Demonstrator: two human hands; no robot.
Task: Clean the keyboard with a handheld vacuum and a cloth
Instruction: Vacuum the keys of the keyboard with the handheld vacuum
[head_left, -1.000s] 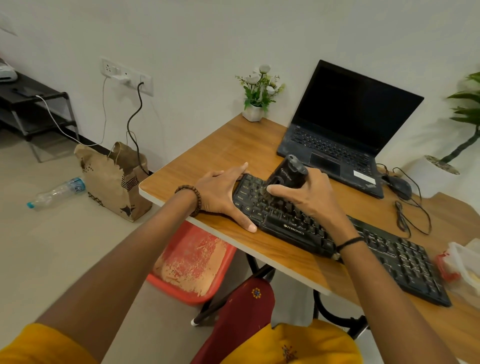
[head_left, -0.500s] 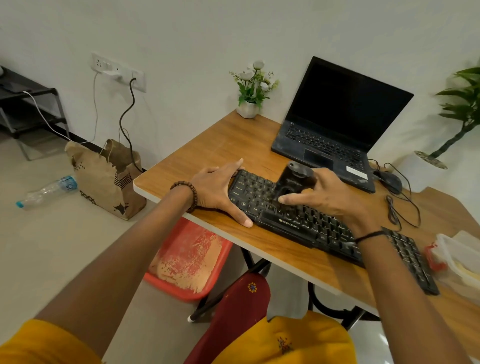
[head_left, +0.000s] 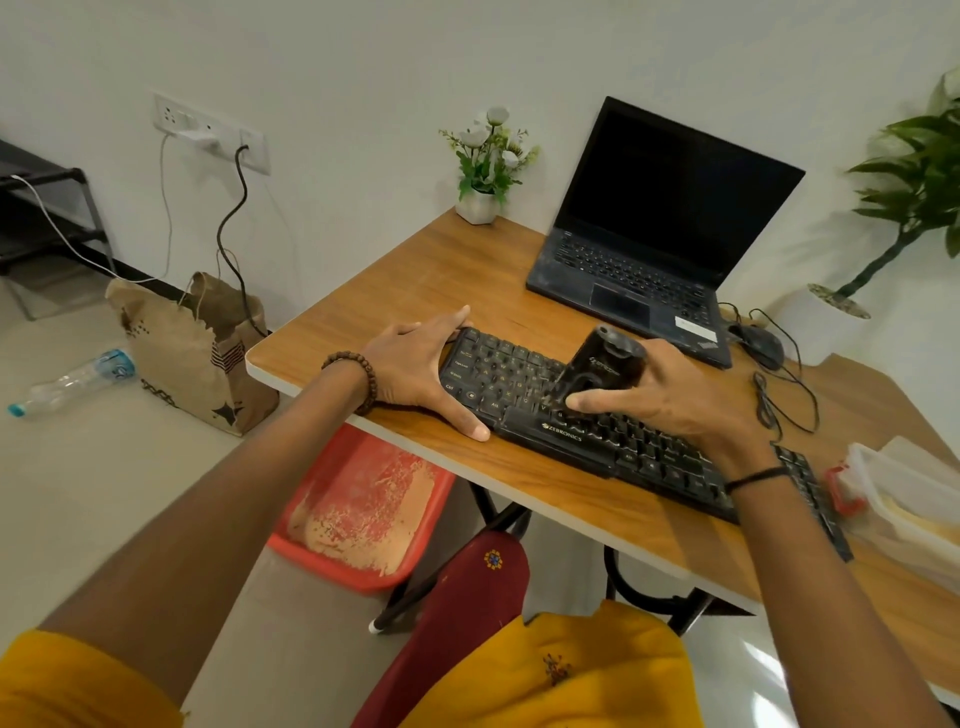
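One head camera looks forward and down, close above the counter (head_left: 431, 270), with the wall far behind.

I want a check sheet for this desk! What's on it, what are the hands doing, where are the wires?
Surface: wooden desk, white edge.
Job's things: keyboard along the near edge; vacuum nozzle-down on its keys; cloth not seen.
Clutter: open laptop, screen dark; mouse; flower pot; plastic box.
Hands: left hand flat on the keyboard's left end; right hand grips the vacuum.
Cables: mouse cable bunched on the desk; leads hang from the wall socket.
Surroundings: paper bag, bottle, red tub on the floor; plant at right.
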